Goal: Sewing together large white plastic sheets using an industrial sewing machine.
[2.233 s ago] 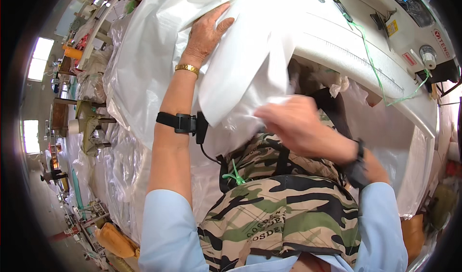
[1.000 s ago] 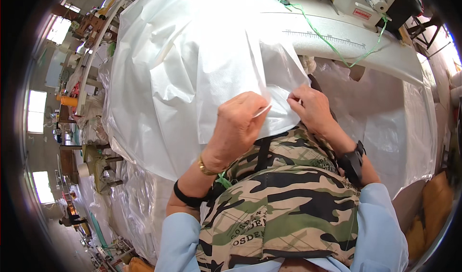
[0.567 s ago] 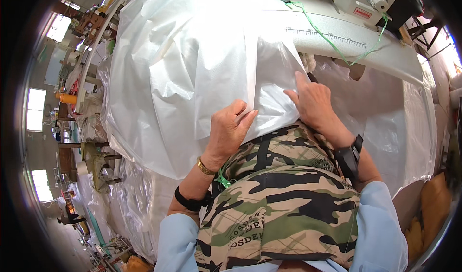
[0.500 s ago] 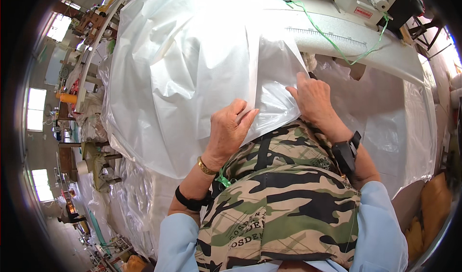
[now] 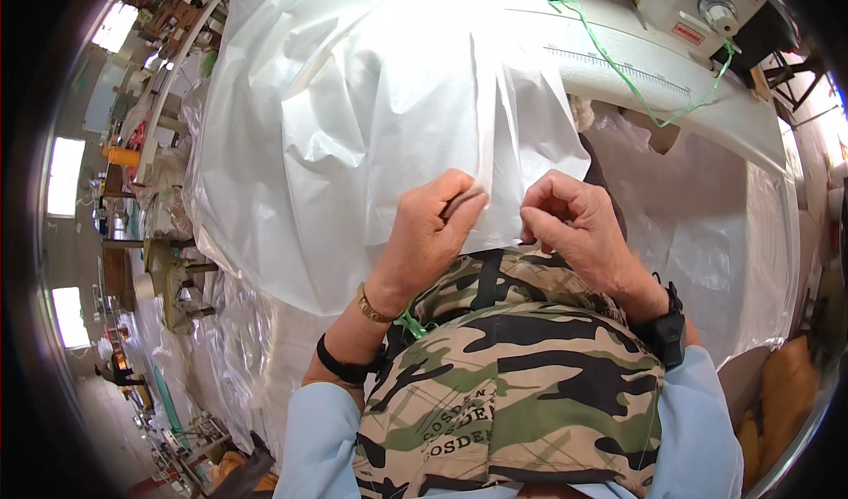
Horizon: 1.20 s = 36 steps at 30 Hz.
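Note:
A large, shiny white plastic sheet (image 5: 331, 150) spreads in folds over the table and hangs down to my lap. My left hand (image 5: 431, 221) is closed on a gathered fold near the sheet's lower edge. Close by on the right, my right hand (image 5: 585, 227) makes a pinch at the bottom corner of the same sheet, thumb against curled fingers. A narrow upright pleat of plastic runs between the two hands. My fingers partly hide the gripped edges.
At the upper right stands a white sewing machine (image 5: 676, 13) with a round knob. Green string (image 5: 609, 62) trails across the table edge (image 5: 574, 75), which carries a ruler scale. Clear plastic (image 5: 238, 366) hangs at the left, and more sheeting (image 5: 698, 225) lies right of my lap.
My right hand has come down and left, closer to my left hand, and now pinches the sheet's lower corner. My left hand has shifted slightly right and up.

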Each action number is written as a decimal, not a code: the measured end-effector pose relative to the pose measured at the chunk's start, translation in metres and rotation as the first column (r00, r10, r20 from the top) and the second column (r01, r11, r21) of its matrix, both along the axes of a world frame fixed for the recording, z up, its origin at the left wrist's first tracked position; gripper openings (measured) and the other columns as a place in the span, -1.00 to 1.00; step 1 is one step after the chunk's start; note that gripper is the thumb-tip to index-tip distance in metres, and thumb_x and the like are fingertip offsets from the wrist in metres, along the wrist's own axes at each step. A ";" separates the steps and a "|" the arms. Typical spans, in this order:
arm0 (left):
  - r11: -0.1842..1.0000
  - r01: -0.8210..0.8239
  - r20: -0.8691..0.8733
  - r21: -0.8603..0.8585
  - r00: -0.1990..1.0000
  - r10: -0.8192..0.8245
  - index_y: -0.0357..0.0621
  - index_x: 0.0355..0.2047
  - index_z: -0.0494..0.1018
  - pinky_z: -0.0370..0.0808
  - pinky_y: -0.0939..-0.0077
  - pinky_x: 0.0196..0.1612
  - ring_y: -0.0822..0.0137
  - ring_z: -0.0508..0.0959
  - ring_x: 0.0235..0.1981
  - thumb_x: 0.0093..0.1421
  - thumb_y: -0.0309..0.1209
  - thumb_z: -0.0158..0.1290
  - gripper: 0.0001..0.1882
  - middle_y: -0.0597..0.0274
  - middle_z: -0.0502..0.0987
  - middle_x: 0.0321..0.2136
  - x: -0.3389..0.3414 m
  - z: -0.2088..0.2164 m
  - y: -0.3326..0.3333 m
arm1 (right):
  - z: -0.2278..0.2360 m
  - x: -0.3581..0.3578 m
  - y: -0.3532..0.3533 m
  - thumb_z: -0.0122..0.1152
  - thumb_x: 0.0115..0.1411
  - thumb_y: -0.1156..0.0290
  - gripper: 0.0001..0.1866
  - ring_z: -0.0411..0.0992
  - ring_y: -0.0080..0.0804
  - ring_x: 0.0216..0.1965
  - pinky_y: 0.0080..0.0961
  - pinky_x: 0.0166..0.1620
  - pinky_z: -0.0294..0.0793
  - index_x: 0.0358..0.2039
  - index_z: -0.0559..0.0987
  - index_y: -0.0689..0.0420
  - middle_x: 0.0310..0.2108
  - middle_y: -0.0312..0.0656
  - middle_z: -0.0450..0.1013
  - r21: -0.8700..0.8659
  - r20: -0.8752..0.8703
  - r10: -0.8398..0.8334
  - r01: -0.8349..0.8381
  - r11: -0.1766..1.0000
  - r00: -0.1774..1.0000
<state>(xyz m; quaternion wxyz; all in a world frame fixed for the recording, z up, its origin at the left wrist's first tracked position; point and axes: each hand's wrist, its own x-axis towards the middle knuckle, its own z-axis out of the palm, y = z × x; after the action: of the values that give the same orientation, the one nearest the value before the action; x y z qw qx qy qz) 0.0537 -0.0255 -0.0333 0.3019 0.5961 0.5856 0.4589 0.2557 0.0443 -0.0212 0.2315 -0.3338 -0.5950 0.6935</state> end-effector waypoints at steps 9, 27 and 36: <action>0.983 0.043 0.193 -0.177 0.981 -0.008 -0.30 -0.49 0.33 0.20 0.59 -0.54 0.60 0.20 -0.56 0.23 -0.49 0.13 -0.78 0.40 0.25 -0.65 -0.003 -0.015 -0.003 | -0.009 -0.023 -0.014 0.21 0.23 0.50 -0.89 0.23 -0.71 -0.47 -0.65 -0.43 0.27 -0.36 0.48 0.26 -0.55 -0.38 0.35 0.052 -0.014 0.240 -0.239 0.970 0.971; 0.995 0.008 0.052 -0.095 0.999 -0.003 -0.32 -0.38 0.43 0.30 0.56 -0.51 0.52 0.27 -0.60 0.28 -0.52 0.09 -0.88 0.23 0.38 -0.65 -0.003 -0.006 -0.009 | -0.017 -0.025 -0.020 0.23 0.19 0.41 -0.85 0.41 -0.05 -0.62 -0.22 -0.49 0.37 -0.41 0.44 0.14 -0.67 -0.15 0.38 0.785 0.043 0.161 -0.133 0.605 0.986; 0.962 0.111 0.322 -0.249 0.946 -0.026 -0.36 -0.28 0.51 0.41 0.64 -0.43 0.61 0.45 -0.49 0.33 -0.49 0.04 -0.86 0.32 0.53 -0.54 -0.009 -0.011 -0.012 | -0.025 -0.031 -0.018 0.26 0.14 0.33 -0.81 0.46 -0.08 -0.67 -0.22 -0.58 0.42 -0.43 0.48 0.17 -0.70 -0.10 0.41 0.798 0.342 0.277 -0.433 0.420 0.898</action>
<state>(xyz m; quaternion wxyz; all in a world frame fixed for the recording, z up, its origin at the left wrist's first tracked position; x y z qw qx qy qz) 0.0444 -0.0372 -0.0446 0.4843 0.4895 0.5643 0.4554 0.2243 0.0263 -0.0460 0.1659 -0.0939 -0.9315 0.3097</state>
